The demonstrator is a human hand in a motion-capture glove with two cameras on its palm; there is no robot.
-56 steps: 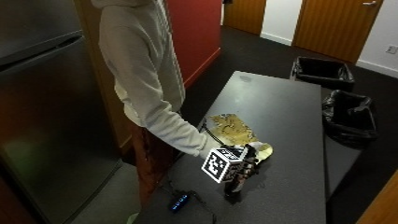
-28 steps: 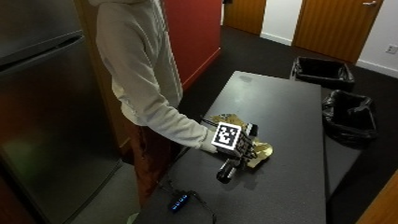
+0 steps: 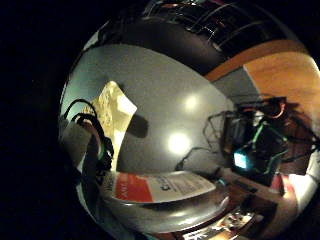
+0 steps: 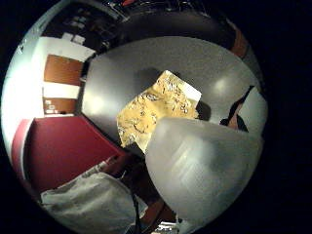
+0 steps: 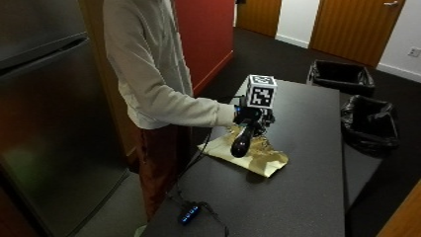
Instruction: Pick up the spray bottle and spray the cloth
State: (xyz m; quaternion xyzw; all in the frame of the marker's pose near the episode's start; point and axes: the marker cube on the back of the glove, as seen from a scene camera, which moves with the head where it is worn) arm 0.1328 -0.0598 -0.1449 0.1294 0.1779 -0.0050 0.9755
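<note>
Gloved right hand (image 5: pixel 252 117) grips spray bottle (image 5: pixel 240 141), lifted clear above yellow cloth (image 5: pixel 253 156) on table (image 5: pixel 309 197).

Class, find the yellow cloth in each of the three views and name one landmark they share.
Outside view: the cloth lies on the dark table, under the spray bottle held by the right hand.
Thumb side palm view: cloth beside the bottle.
Little finger side palm view: cloth beyond the bottle.
Shared landmark: the table.
</note>
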